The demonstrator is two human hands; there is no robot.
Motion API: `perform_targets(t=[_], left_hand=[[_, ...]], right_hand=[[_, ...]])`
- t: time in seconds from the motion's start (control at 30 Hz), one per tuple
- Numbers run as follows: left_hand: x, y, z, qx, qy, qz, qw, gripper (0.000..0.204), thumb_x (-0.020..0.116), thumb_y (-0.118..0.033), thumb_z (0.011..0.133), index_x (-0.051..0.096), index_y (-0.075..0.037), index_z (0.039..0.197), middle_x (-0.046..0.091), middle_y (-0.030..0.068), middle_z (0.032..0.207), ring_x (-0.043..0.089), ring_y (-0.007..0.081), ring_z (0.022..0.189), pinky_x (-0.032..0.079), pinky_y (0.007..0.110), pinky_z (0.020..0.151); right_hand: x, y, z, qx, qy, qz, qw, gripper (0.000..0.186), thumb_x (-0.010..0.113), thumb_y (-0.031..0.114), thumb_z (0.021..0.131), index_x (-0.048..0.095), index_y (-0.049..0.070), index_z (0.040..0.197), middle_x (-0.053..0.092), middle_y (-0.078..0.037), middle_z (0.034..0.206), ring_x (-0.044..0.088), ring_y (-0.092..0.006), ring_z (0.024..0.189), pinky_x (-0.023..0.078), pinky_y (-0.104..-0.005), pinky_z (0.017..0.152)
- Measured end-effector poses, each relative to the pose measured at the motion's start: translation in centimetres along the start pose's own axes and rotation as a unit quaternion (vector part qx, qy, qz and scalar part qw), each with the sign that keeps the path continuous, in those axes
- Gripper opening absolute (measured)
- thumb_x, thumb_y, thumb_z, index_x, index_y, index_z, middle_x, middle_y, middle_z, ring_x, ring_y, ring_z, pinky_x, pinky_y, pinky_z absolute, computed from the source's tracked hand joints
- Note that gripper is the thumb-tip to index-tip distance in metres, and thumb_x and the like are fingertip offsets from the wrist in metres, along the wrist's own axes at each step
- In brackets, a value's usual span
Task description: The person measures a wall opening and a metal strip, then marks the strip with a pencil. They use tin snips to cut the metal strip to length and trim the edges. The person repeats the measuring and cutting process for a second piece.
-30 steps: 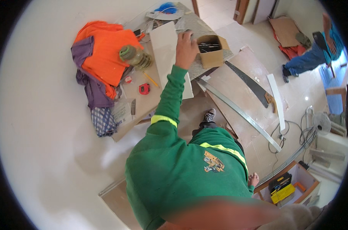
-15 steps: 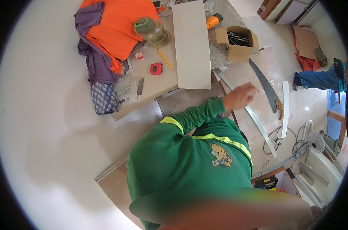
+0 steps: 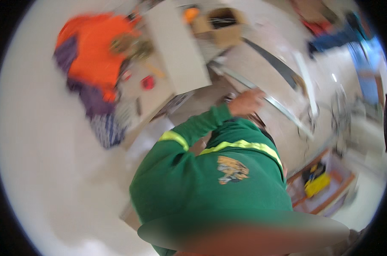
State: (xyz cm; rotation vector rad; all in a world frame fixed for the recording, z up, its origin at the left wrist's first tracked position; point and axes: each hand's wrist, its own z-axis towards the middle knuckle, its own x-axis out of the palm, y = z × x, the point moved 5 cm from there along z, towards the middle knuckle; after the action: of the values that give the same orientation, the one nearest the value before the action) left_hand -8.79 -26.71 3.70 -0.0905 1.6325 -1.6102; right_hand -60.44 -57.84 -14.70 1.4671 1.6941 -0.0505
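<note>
The left hand (image 3: pixel 246 102), blurred, hung by the front of the green sweater, its fingers loosely curled and pointing right; nothing showed in its grip, though a small thing could have been hidden there. It was nearest the metal strip (image 3: pixel 287 113), overlapping its edge from this view; whether it touched could not be told. The right hand (image 3: pixel 284 170) was at most a sliver at the sweater's right edge, its grip hidden. The strip lay slantwise on the pale panel (image 3: pixel 255 70), with the saw (image 3: pixel 270 61) and a white strip (image 3: pixel 306 83) beyond it. Judging by how things lay, materials and tools were set out, but little looked worked: the metal strip was not raised, the saw had no hand on it, and no join showed. Whether either strip had been cut could not be told through the blur. On the table (image 3: pixel 161 89), the board (image 3: pixel 178 51) lay flat, and the tape measure (image 3: pixel 147 82) rested unused to its left, near the bottle (image 3: pixel 138 48). The box (image 3: pixel 227 36) stood open, with dark things inside
</note>
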Motion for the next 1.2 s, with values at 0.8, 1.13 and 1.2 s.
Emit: perform_targets(t=[0.8, 1.13, 1.2], left_hand=[[26.5, 1.5, 6.1, -0.020, 0.380, 0.195, 0.904, 0.061, 0.074, -0.037, 0.098, 0.058, -0.001, 0.145, 0.062, 0.0277, 0.137, 0.061, 0.0453, 0.124, 0.049, 0.051, 0.108], [25.0, 13.2, 9.4, -0.014, 0.325, 0.344, 0.881, 0.079, 0.081, -0.045, 0.088, 0.057, 0.007, 0.143, 0.061, 0.0338, 0.137, 0.055, 0.0493, 0.130, 0.042, 0.054, 0.115], [24.7, 14.3, 8.7, -0.010, 0.328, 0.291, 0.899, 0.081, 0.081, -0.044, 0.088, 0.055, 0.008, 0.144, 0.057, 0.0355, 0.140, 0.052, 0.0509, 0.132, 0.040, 0.056, 0.118]], right_hand=[[32.0, -21.5, -35.6, 0.536, -0.264, 0.561, 0.573, 0.028, 0.064, 0.026, 0.101, 0.069, -0.001, 0.096, 0.068, -0.016, 0.074, 0.065, -0.0275, 0.055, 0.050, -0.0400, 0.044], [42.5, -9.1, -27.4, 0.357, -0.164, 0.440, 0.807, 0.024, 0.065, 0.035, 0.094, 0.080, 0.016, 0.097, 0.077, -0.015, 0.088, 0.076, -0.0341, 0.078, 0.059, -0.0560, 0.070], [40.8, -7.5, -27.0, 0.341, -0.154, 0.349, 0.859, 0.024, 0.067, 0.033, 0.093, 0.081, 0.015, 0.098, 0.079, -0.014, 0.091, 0.078, -0.0324, 0.080, 0.061, -0.0518, 0.071]])
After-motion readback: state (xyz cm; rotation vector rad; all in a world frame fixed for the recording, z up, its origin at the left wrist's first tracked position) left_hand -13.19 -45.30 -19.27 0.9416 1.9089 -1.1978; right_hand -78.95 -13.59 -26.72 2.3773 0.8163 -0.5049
